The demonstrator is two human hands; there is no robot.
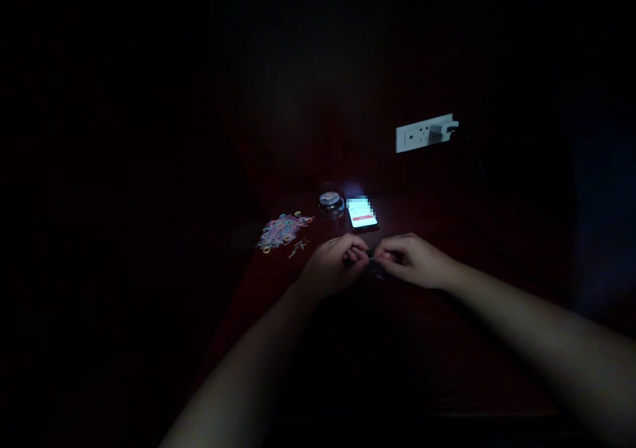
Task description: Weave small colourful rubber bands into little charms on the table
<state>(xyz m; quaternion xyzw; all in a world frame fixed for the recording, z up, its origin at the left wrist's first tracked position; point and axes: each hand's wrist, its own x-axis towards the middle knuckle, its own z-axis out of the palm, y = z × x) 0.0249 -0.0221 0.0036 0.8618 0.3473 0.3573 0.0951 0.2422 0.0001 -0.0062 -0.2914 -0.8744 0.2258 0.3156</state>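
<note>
My left hand [340, 262] and my right hand [412, 260] meet fingertip to fingertip over the dark red table [422, 342]. Both are closed in a pinch. Between them shows a thin, pale little piece [371, 258], too small and dark for me to name. Just below the fingertips, a few small pale bits [378, 274] lie on the tabletop. To the left of my left hand is a heap of small coloured elastic bands [282, 230], mostly pink, purple and blue. Several tiny beige pieces [299, 245] lie between the heap and that hand.
A lit phone [363, 213] lies flat just beyond my hands. Beside it on the left stands a small clear jar [330, 207] with a lid. A white power socket [426, 134] with a plug in it is at the back right. Deep darkness hides the surroundings.
</note>
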